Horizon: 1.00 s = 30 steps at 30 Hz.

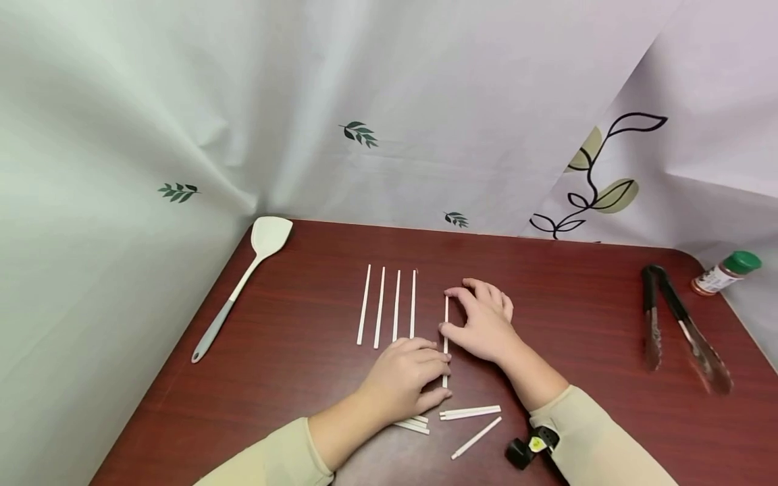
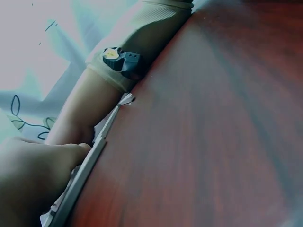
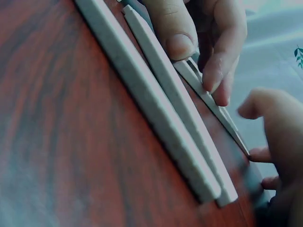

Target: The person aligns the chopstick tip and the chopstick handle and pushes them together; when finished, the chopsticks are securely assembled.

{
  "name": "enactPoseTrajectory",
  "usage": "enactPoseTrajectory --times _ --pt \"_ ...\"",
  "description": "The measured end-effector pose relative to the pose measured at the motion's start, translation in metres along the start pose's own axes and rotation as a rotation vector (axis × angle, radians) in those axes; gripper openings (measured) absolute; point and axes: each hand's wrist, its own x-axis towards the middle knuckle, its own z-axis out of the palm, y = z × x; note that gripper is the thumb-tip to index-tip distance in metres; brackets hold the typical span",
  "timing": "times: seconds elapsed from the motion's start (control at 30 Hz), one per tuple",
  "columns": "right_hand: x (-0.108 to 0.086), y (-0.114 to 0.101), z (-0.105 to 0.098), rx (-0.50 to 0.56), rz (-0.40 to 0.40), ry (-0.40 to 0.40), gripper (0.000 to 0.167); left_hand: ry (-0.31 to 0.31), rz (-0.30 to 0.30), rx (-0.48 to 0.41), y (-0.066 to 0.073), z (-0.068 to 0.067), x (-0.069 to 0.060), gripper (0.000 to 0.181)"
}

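Observation:
A slim white stick point(image 1: 446, 344) lies lengthwise on the table beneath both hands. At its near end, the thumb and fingers of my left hand point(image 1: 407, 378) pinch it. My right hand point(image 1: 483, 327) arches over the far half with bent fingers. In the right wrist view, one right fingertip touches the stick's far end while another digit hovers apart from it. To the left, several similar white sticks point(image 1: 379, 307) lie side by side. Nearer me are two sticks close together point(image 1: 469, 412), a single slanted stick point(image 1: 477, 437), and more sticks point(image 1: 415, 425) partly hidden by the left hand.
A white spatula point(image 1: 246, 277) with a grey handle lies at the table's left edge. On the right are black-handled tongs point(image 1: 675, 304), and a green-capped spice jar point(image 1: 726, 273) beside the edge. White patterned cloth point(image 1: 413, 121) hangs behind the dark red table point(image 1: 565, 290).

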Motion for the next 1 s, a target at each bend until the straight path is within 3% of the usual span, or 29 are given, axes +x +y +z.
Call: enactPoseTrajectory --times 0.13,0.33,0.67,1.0 --pt "-0.003 0.002 0.004 -0.015 -0.040 0.021 0.063 -0.031 -0.041 0.017 -0.003 -0.002 -0.002 0.026" --pt "-0.005 0.001 0.008 0.033 -0.105 0.081 0.048 -0.002 -0.089 0.032 -0.011 -0.003 -0.004 0.021" --pt "-0.006 -0.002 0.004 -0.092 -0.156 -0.015 0.068 0.013 -0.138 0.005 -0.026 -0.004 -0.005 0.016" --pt "-0.008 0.000 0.003 -0.140 -0.216 -0.059 0.071 0.045 -0.165 0.012 -0.028 0.001 -0.006 0.017"
